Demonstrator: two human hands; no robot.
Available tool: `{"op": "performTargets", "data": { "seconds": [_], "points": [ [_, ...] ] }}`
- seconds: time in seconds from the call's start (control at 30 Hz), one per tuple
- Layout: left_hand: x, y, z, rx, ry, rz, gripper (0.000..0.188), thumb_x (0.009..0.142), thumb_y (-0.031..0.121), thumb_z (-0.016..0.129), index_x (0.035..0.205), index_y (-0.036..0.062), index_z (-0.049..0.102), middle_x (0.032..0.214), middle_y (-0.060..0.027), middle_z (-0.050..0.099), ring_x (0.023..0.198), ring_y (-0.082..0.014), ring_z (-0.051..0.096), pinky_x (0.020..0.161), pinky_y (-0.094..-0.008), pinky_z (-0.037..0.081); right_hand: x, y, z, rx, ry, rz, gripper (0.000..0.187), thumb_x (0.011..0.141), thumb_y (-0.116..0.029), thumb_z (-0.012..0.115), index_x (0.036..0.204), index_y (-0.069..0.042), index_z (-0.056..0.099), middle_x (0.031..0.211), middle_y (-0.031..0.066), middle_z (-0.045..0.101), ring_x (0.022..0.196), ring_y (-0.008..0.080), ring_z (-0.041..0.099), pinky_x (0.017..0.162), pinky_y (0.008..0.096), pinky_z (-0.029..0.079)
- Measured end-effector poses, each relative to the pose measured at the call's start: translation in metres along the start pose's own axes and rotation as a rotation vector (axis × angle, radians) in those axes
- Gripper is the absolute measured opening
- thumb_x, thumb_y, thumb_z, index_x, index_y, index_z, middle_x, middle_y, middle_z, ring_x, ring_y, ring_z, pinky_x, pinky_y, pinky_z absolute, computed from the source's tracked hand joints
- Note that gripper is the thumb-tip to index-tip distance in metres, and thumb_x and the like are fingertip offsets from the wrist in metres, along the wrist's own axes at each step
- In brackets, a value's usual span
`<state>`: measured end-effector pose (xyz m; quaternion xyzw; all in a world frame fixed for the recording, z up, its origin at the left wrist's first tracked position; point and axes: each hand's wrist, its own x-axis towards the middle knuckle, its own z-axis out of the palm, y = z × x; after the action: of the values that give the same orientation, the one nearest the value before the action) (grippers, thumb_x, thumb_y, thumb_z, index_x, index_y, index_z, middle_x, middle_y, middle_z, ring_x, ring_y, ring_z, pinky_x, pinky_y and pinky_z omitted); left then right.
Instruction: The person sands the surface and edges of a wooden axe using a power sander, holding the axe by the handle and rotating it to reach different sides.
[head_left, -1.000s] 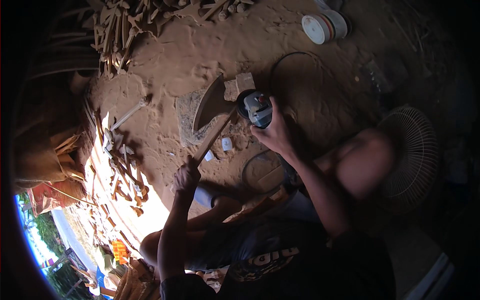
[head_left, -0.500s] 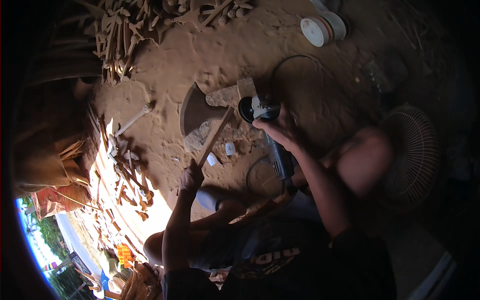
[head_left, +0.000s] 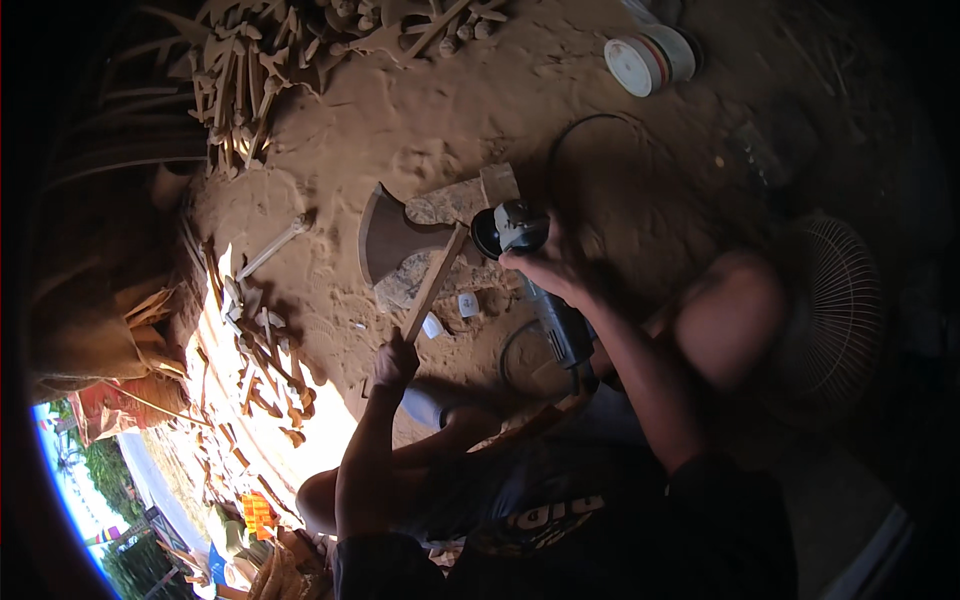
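Observation:
My left hand [head_left: 397,362] is closed round the lower handle of an axe [head_left: 402,238], which has a broad brown curved head and a pale wooden handle. The handle slants up and to the right, with the head jutting left over a rough, stone-like slab [head_left: 450,203]. In my right hand [head_left: 560,268] is a dark angle grinder [head_left: 562,325], gripped near its head with the body trailing down toward my lap. Its round black disc is beside the top of the axe handle; I cannot tell whether they touch.
Long wooden pieces [head_left: 240,80] are heaped at the far left, with more [head_left: 270,370] in sunlight nearer. A single stick [head_left: 275,245] lies on the sandy ground. A white bucket [head_left: 640,65] rests on its side at the far right. A round fan [head_left: 830,300] stands by my right knee.
The axe head has dropped slightly toward me. The grinder has shifted a little left and nearer, bringing its disc closer to the handle's top. Both grips are unchanged.

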<state>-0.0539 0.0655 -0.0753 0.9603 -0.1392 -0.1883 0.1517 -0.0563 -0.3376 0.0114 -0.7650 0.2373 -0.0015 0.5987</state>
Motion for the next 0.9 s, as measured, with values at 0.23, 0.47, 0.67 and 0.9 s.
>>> {"op": "performTargets", "data": {
  "seconds": [0.23, 0.47, 0.67, 0.9],
  "points": [
    [-0.006, -0.096, 0.034, -0.226, 0.074, 0.130, 0.021, 0.097, 0.020, 0.068, 0.094, -0.0003, 0.061, 0.062, -0.0137, 0.062, 0.054, -0.0330, 0.064, 0.048, -0.0447, 0.046, 0.006, -0.012, 0.005, 0.085, -0.039, -0.025, 0.081, 0.072, -0.024, 0.086, 0.139, 0.003, 0.049, 0.117, 0.0176, 0.068, 0.108, 0.0300, 0.069, 0.097, 0.0431, 0.055],
    [-0.012, 0.035, -0.004, 0.138, 0.161, -0.095, 0.027, 0.106, 0.032, 0.055, 0.110, 0.0057, 0.053, 0.081, -0.0268, 0.070, 0.068, -0.0485, 0.068, 0.058, -0.0611, 0.051, -0.028, -0.067, -0.057, 0.144, 0.145, -0.088, 0.068, 0.077, -0.013, 0.089, 0.133, 0.000, 0.051, 0.107, 0.0090, 0.070, 0.095, 0.0178, 0.069, 0.086, 0.0353, 0.057],
    [-0.026, 0.049, -0.061, 0.140, 0.354, -0.057, 0.024, 0.102, 0.025, 0.061, 0.113, 0.0059, 0.051, 0.078, -0.0275, 0.068, 0.070, -0.0524, 0.066, 0.059, -0.0617, 0.050, -0.034, -0.088, -0.064, 0.352, 0.204, -0.157, 0.074, 0.079, -0.020, 0.092, 0.136, -0.002, 0.048, 0.118, 0.0124, 0.070, 0.105, 0.0230, 0.071, 0.096, 0.0393, 0.056],
    [-0.037, 0.109, -0.094, -0.775, 0.008, -0.056, 0.048, 0.108, 0.050, 0.059, 0.100, 0.0030, 0.065, 0.074, 0.0019, 0.059, 0.059, -0.0101, 0.054, 0.054, -0.0339, 0.047, -0.052, -0.089, -0.091, 0.300, 0.285, -0.300, 0.078, 0.079, -0.016, 0.091, 0.141, -0.002, 0.046, 0.124, 0.0134, 0.069, 0.108, 0.0226, 0.071, 0.098, 0.0393, 0.056]
  ]
}}
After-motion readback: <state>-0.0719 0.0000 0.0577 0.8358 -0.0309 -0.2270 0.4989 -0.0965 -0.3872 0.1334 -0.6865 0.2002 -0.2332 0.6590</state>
